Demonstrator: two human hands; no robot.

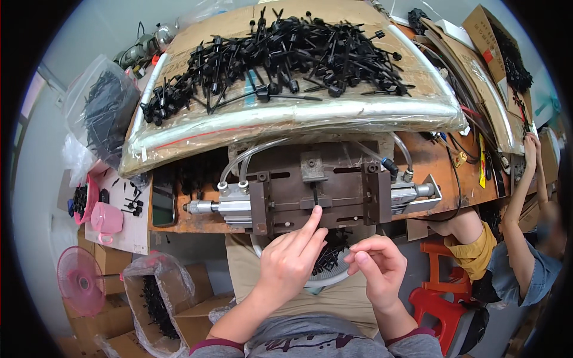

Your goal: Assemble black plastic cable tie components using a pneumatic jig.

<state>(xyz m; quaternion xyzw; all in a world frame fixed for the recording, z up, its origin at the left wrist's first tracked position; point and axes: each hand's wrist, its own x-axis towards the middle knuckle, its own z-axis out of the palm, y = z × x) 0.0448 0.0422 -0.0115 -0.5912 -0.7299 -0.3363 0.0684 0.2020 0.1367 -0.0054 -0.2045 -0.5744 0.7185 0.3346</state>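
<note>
My left hand (pixel 292 256) reaches up to the metal fixture (pixel 343 191). Its index finger is stretched out, the tip at the lower end of a slim black plastic part (pixel 316 194) in the fixture's middle slot; the other fingers are partly bent. To its right, my right hand (pixel 382 268) hovers over my lap with fingers loosely curled and thumb near the index finger. I see nothing held in either hand. Below and between the hands, a white basket (pixel 337 280) on my lap contains black parts (pixel 328 256), partly covered by my left hand.
Air cylinders (pixel 234 210) (pixel 412 194) with clear hoses flank the fixture. Behind it, a plastic-wrapped cardboard tray (pixel 286 113) bears a heap of black parts (pixel 286 56). A pink fan (pixel 81 280) and a lined box (pixel 158 298) are left; red stools (pixel 439 298) and another person (pixel 519 256) are right.
</note>
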